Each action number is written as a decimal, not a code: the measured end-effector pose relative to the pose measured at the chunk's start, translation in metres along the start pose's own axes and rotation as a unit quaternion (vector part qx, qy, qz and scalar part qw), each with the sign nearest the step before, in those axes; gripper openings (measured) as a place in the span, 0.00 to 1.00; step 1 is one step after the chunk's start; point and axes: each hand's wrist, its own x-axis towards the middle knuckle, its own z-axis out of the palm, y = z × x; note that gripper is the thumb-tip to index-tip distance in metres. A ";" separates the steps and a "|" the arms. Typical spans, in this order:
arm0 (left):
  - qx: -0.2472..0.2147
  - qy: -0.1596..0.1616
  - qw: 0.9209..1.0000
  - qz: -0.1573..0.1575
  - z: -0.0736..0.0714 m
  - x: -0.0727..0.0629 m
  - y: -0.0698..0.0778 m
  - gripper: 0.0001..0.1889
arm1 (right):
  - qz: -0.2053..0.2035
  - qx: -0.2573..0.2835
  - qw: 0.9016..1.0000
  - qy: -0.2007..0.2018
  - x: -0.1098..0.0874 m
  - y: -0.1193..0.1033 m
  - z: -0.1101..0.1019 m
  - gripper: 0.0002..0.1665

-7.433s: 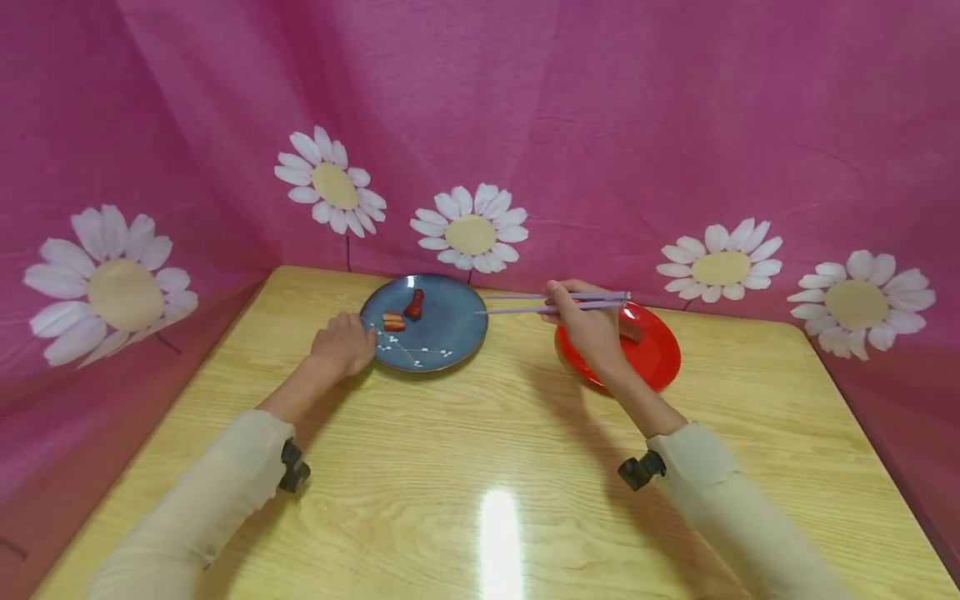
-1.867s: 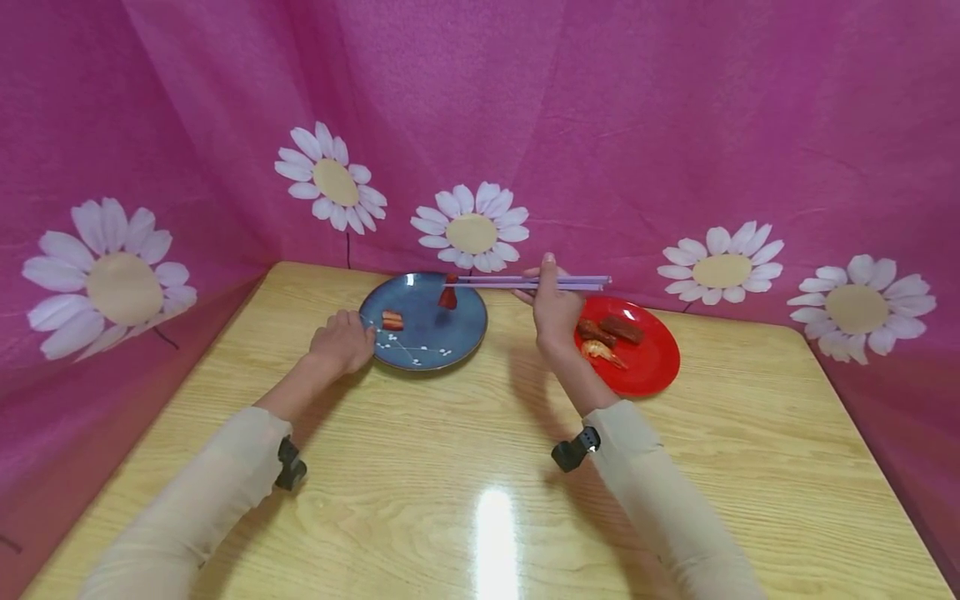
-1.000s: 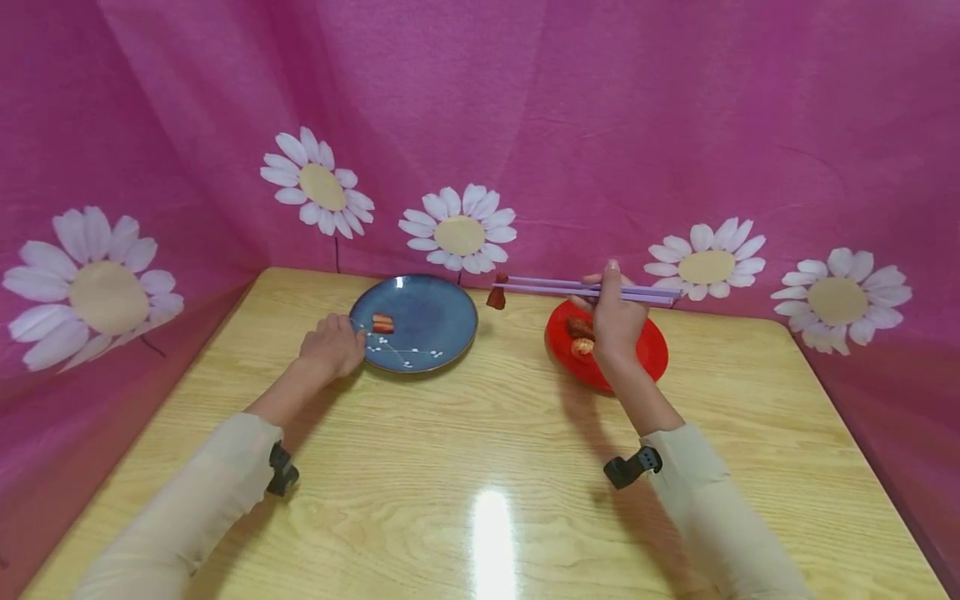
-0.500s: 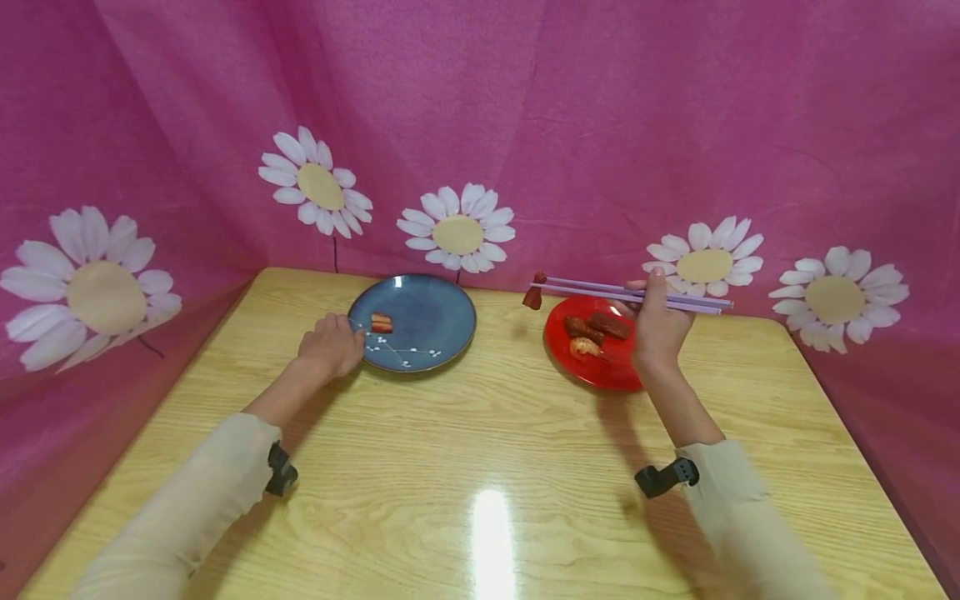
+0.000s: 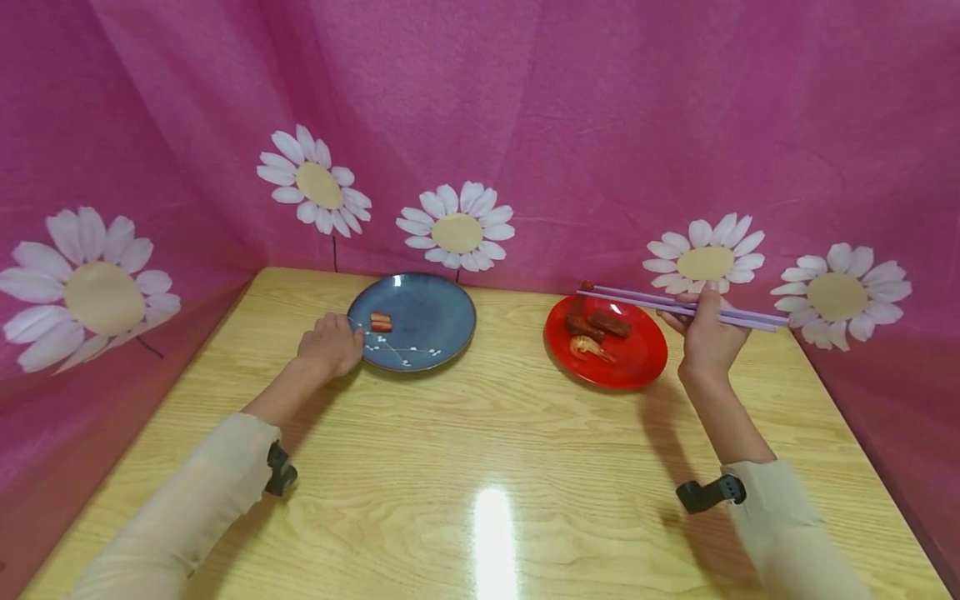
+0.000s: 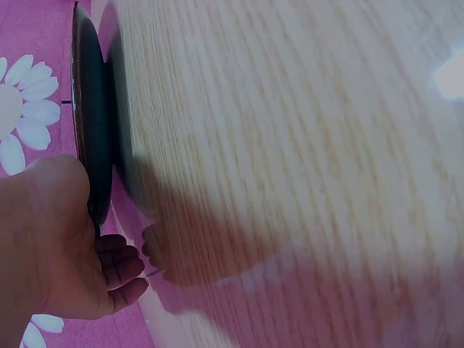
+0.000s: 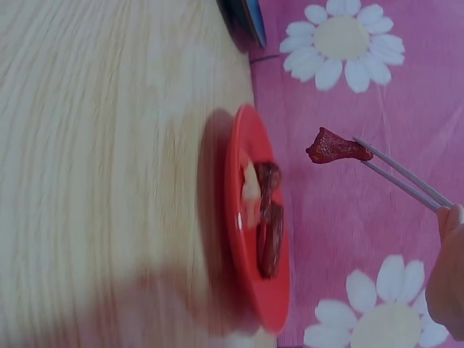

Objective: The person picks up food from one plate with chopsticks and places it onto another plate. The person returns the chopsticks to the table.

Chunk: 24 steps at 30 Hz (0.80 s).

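Two plates on the table (image 5: pixel 420 458), two chopsticks (image 5: pixel 622 293), one drumstick (image 5: pixel 581 303).

Head view: right hand (image 5: pixel 707 337) has its fingers closed round the chopsticks, tips pinching the drumstick over the far left side of the red plate (image 5: pixel 637 358). That plate carries three pieces: one shrimp (image 5: pixel 588 347), two brown pieces (image 5: pixel 598 323). Blue plate (image 5: pixel 431 312) carries red-and-tan strips (image 5: pixel 381 322); one block or two lying together, can't tell. Left hand (image 5: pixel 332 344) is at its left rim.

Left wrist: grip is curled on the blue plate's rim, thumb side above, fingertips lower; how hard it squeezes, can't tell. Plate probably stiff, smooth, breakable; rim is the right hold.

Right wrist: drumstick hangs clear above the red plate, narrow end between the tips, fat end down. Likely light and firm, glossy enough to slip or pivot. I'd hold just above the fat end; the flare should stop it sliding out.
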 end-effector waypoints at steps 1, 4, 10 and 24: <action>-0.001 0.000 1.000 0.000 0.000 0.000 0.000 0.31 | 0.000 0.001 1.000 0.002 0.002 -0.001 -0.004 0.09; -0.002 0.001 1.000 -0.001 0.000 0.000 0.000 0.31 | -0.003 0.005 1.000 0.008 0.006 -0.005 -0.015 0.12; 0.001 0.003 1.000 0.000 -0.001 -0.001 0.000 0.30 | 0.009 -0.003 1.000 0.026 0.009 -0.012 -0.033 0.16; -0.002 0.004 1.000 0.006 -0.001 -0.001 0.001 0.30 | 0.009 -0.045 0.998 0.039 0.014 -0.016 -0.062 0.17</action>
